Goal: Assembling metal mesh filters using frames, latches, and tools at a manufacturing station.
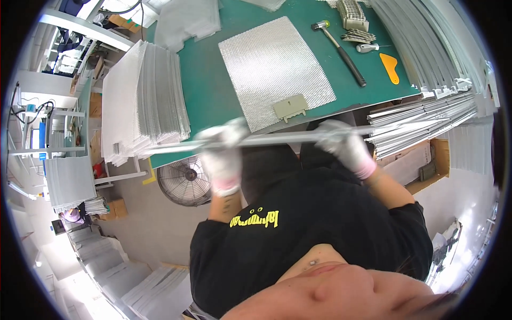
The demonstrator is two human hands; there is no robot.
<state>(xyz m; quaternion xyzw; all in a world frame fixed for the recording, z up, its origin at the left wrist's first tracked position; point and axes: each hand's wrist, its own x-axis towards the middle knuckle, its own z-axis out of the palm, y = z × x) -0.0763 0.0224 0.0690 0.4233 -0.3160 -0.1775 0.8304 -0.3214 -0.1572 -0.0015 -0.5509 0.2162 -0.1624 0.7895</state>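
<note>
Both my gloved hands are closed around a long, thin silver metal strip (282, 138), held roughly level across the table's near edge. My left hand (221, 152) grips it left of middle, and my right hand (344, 145) grips it farther right. Motion smears the hands and strip, so I cannot tell whether it is one piece or several. Just beyond lies a silver mesh sheet (272, 64) on the green table (205, 80). A small olive-grey plastic piece (290, 108) rests on the sheet's near corner.
A tall stack of mesh sheets (154, 96) stands at the left. A hammer (346, 58), a screwdriver (368, 48) and an orange-yellow scraper (390, 68) lie at the right. Bundled metal strips (416, 125) are beside my right arm. A floor fan (184, 181) stands below the table.
</note>
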